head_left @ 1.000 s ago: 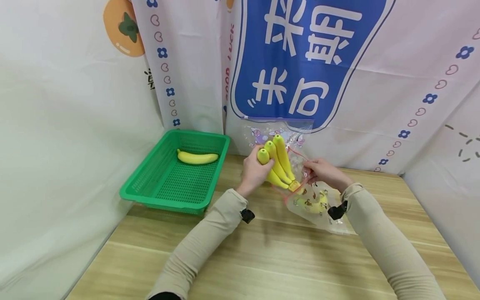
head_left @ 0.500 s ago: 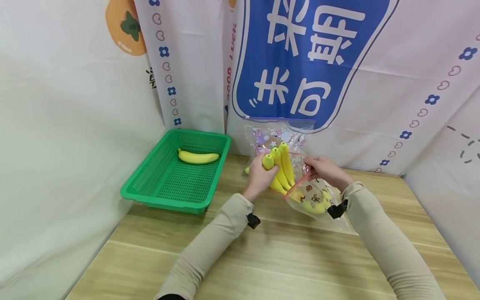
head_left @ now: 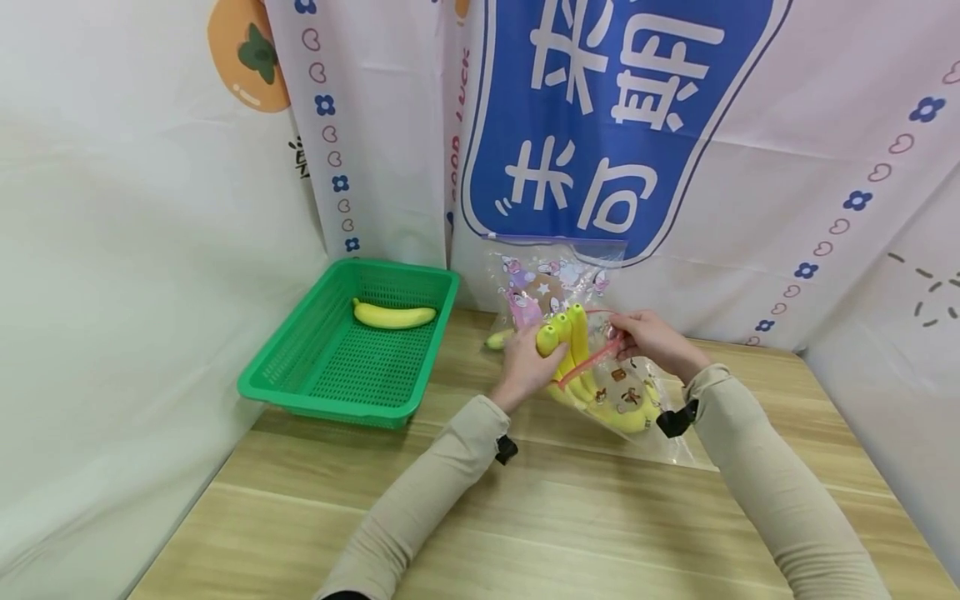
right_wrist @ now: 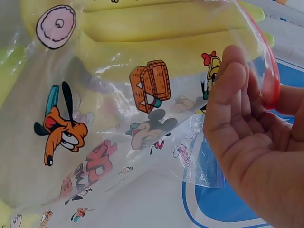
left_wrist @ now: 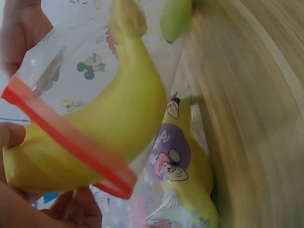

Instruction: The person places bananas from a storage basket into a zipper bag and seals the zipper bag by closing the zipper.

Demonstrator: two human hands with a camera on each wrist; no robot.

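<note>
My left hand point(head_left: 527, 360) grips a bunch of yellow bananas point(head_left: 581, 333) near its blunt tips. The bunch's stem end point(left_wrist: 129, 21) lies inside a clear zip bag point(right_wrist: 61, 190) printed with cartoon figures, while the tips stick out past its red zip rim point(left_wrist: 71, 140). My right hand point(head_left: 651, 340) pinches the rim's far edge and holds the mouth apart. More yellow fruit point(head_left: 636, 419) shows blurrily low in this bag. Behind it, a second clear bag with a purple zip point(head_left: 543, 283) leans on the backdrop; yellow fruit point(left_wrist: 197, 175) shows inside it.
A green plastic basket point(head_left: 258, 390) stands at the left of the wooden table point(head_left: 570, 517), with a single banana point(head_left: 393, 316) lying in it. A printed cloth backdrop point(head_left: 390, 167) rises behind the table, and white cloth walls flank both sides.
My left hand has moved right and down, pushing the bunch from the red-rimmed mouth deeper into the bag. My right hand keeps its hold on the rim, nearly in place.
</note>
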